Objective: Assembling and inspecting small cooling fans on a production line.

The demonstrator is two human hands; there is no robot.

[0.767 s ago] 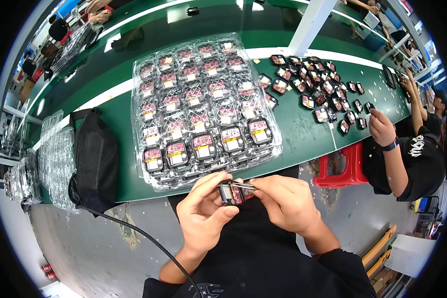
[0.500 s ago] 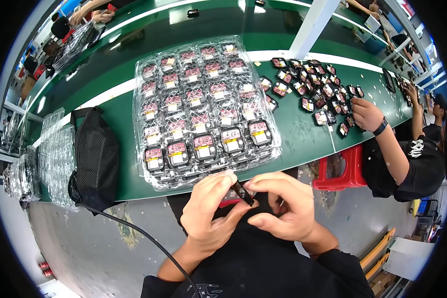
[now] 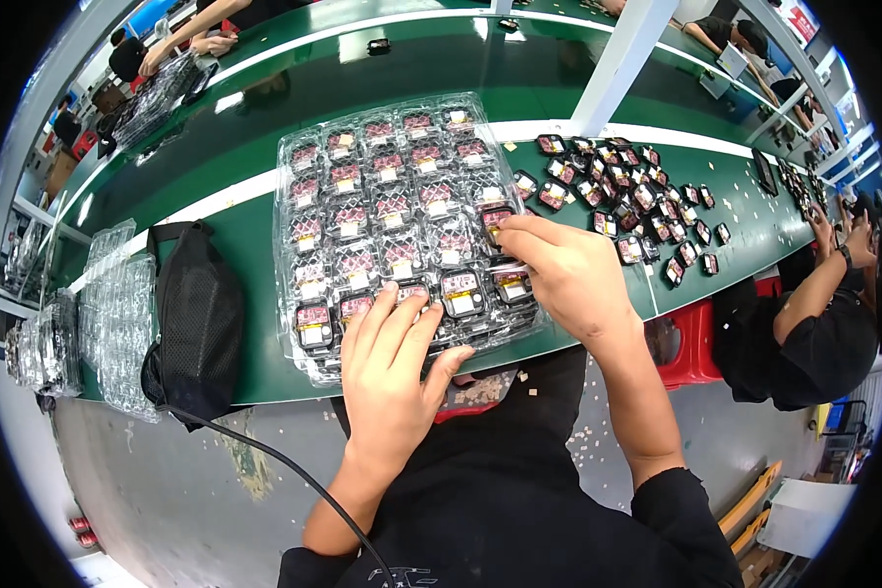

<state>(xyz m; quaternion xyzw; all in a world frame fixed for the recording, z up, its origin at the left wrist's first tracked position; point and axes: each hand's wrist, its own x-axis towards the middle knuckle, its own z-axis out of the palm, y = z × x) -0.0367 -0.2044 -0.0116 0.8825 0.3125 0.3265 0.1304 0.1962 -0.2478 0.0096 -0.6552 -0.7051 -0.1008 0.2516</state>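
A clear plastic blister tray (image 3: 290, 157), apparently stacked on others, holds rows of small black square casings with pink, white and yellow insides. My right hand (image 3: 573, 279) reaches over its right side. Thumb and fingers pinch a black casing (image 3: 497, 221) at the right-hand column, in the second row from the front; the fingertips are partly hidden. On the front row rests my left hand (image 3: 390, 367), its fingers stretched out and touching the tray and the casings beneath. Another casing (image 3: 462, 293) sits in the front row between my hands.
Loose black casings (image 3: 645, 199) lie heaped right of the tray on the green table (image 3: 715, 274). A black mesh bag (image 3: 198, 323) and more clear trays (image 3: 118, 333) are at left. A black cable crosses my left forearm. A co-worker (image 3: 804, 338) sits at right near a red stool (image 3: 691, 343).
Both hands were together before the tray, around a dark casing. My right hand has moved forward onto the tray; my left lies flat on the front row. The co-worker's hand has left the pile.
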